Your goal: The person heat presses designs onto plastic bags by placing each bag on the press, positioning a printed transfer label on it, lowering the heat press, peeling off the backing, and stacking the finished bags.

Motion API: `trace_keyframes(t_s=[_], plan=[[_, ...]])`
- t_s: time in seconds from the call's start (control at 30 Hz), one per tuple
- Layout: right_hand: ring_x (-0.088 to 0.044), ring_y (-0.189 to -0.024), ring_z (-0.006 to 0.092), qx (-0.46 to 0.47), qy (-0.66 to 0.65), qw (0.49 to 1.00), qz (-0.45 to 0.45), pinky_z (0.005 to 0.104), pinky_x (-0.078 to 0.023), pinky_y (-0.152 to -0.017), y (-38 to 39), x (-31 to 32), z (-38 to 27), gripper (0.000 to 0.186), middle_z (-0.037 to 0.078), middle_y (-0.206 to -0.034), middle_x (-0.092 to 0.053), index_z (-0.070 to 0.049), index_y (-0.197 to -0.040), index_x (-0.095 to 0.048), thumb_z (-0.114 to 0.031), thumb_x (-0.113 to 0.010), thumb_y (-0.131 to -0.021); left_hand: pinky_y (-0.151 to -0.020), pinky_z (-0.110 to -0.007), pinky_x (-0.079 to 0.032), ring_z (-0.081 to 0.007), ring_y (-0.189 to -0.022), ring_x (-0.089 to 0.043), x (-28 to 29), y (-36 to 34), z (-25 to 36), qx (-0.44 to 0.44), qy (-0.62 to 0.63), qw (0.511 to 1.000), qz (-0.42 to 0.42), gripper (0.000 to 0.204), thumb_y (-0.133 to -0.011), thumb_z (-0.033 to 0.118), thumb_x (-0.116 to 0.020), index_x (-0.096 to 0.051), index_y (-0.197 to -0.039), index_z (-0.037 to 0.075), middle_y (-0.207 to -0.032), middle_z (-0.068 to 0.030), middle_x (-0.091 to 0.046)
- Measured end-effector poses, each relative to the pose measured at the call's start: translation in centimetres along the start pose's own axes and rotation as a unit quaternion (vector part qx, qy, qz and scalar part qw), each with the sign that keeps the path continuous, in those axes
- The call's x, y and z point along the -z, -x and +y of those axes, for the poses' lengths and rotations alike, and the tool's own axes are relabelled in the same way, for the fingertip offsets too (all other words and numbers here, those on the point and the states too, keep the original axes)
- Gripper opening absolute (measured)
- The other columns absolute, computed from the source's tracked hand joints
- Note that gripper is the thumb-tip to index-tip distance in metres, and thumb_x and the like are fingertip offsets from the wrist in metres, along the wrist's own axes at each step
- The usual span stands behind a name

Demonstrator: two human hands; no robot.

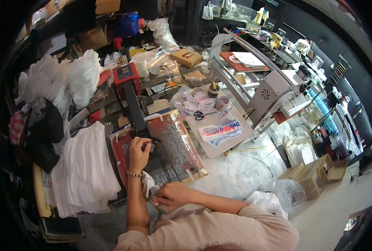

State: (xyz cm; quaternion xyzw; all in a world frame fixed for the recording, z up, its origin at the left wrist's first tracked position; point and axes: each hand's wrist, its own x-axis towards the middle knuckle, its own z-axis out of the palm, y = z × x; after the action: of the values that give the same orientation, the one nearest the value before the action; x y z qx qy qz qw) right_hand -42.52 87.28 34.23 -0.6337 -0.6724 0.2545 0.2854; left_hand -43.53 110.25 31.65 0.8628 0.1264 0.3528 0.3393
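In the head view, the press's black arm (133,106) stretches lengthwise away from the person, ahead of both hands. The left hand (140,149) is closer, curled at its near end; the right hand (172,194) sits apart, beside white wrapping (147,183). Whether either grips anything, I can't tell.

My left hand (140,149) curls at the black press arm (132,98), my right hand (173,193) nearer me. White cloth (86,165) lies left; scissors (203,114) rest on a board (235,115).
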Motion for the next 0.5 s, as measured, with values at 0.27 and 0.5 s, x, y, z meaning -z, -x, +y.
trace_keyframes(t_s=[0.27, 0.5], plan=[[-0.066, -0.068, 0.0432, 0.002, -0.004, 1.0, 0.017, 0.0525, -0.052, -0.063, 0.1, 0.7, -0.7, 0.044, 0.021, -0.07, -0.067, -0.006, -0.076, -0.072, -0.038, -0.056, -0.1, -0.085, -0.04, -0.05, -0.0292, -0.093, -0.06, 0.1, -0.1, 0.5, -0.041, -0.08, 0.994, 0.063, 0.026, -0.085, 0.011, -0.075, -0.069, -0.109, 0.004, -0.097, -0.0123, -0.062], [-0.065, -0.057, 0.0397, 0.042, 0.118, 0.988, 0.094, 0.05, -0.051, -0.054, 1.7, -2.8, -0.3, 0.051, 0.019, -0.064, -0.066, -0.006, -0.068, -0.07, -0.041, -0.055, -0.101, -0.057, -0.032, -0.05, -0.0153, -0.068, -0.057, 0.5, 1.2, 0.1, 0.385, 0.151, 0.91, -0.027, 0.071, -0.088, 0.038, -0.081, -0.045, -0.139, 0.004, -0.089, -0.0069, -0.059]])
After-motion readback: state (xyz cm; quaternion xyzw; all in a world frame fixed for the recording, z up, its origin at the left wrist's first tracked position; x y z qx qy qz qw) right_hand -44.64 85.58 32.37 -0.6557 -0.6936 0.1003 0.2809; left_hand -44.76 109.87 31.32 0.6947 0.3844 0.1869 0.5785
